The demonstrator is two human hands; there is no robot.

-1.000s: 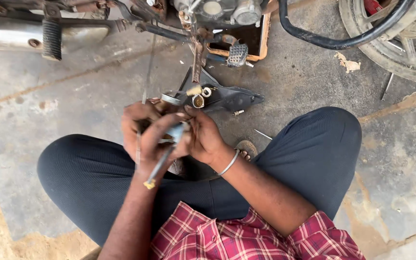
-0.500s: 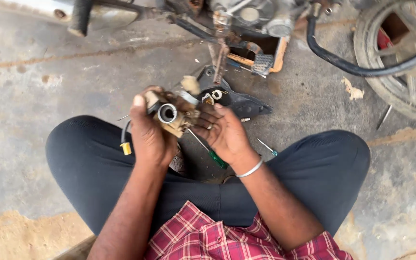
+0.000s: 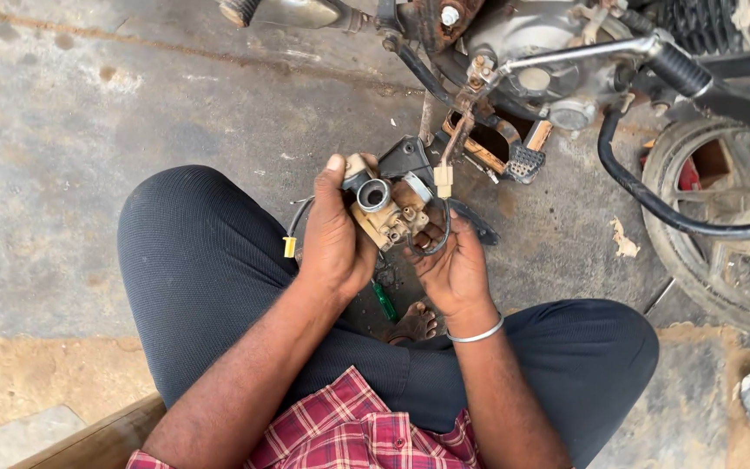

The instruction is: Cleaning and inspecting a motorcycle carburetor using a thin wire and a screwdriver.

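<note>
I hold a small brass-coloured carburettor (image 3: 384, 208) with a round metal throat up in front of me, above my crossed legs. My left hand (image 3: 333, 236) wraps around its left side, thumb up along the body. Cupped under its right side, my right hand (image 3: 451, 265) has a thin black wire looped across its fingers, and a silver bangle sits on that wrist. A black hose with a yellow tip (image 3: 289, 247) hangs down to the left of my left hand. Between my legs, on the ground, lies a green-handled screwdriver (image 3: 384, 302).
A motorcycle stands ahead: engine (image 3: 531, 52), footpeg (image 3: 523, 161), kick lever with a rubber end (image 3: 679, 69) and a wheel (image 3: 722, 226) at right. A dark plastic part (image 3: 410, 161) lies just beyond my hands. Concrete floor all around, sandy ground at lower left.
The carburettor has been turned in my hands, its round throat now facing up. The view has shifted, so the motorcycle sits further right and lower. An hour-glass of tool handle seen earlier is gone from my left hand.
</note>
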